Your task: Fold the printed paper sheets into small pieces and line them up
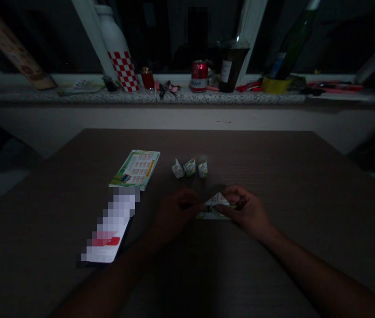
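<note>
Between my two hands is a printed sheet of paper [218, 198], its upper part folded to a peak and a flat strip showing along the bottom. My left hand [179, 210] pinches the sheet's left side between thumb and fingers. On the right side, my right hand [248, 212] grips it, with the thumb lying across the front and the fingers curled behind. Just beyond my hands stand a folded paper piece [177, 168], a second folded piece [190, 167] and a third folded piece [202, 168], side by side in a row.
A stack of printed sheets [136, 170] lies left of the folded pieces. Nearer me rests a lit phone [107, 251], its screen mostly blurred. On the stone windowsill [180, 98] stand a checkered bottle [123, 66], a red can [199, 77], a dark cup [232, 66] and a green bottle [289, 44].
</note>
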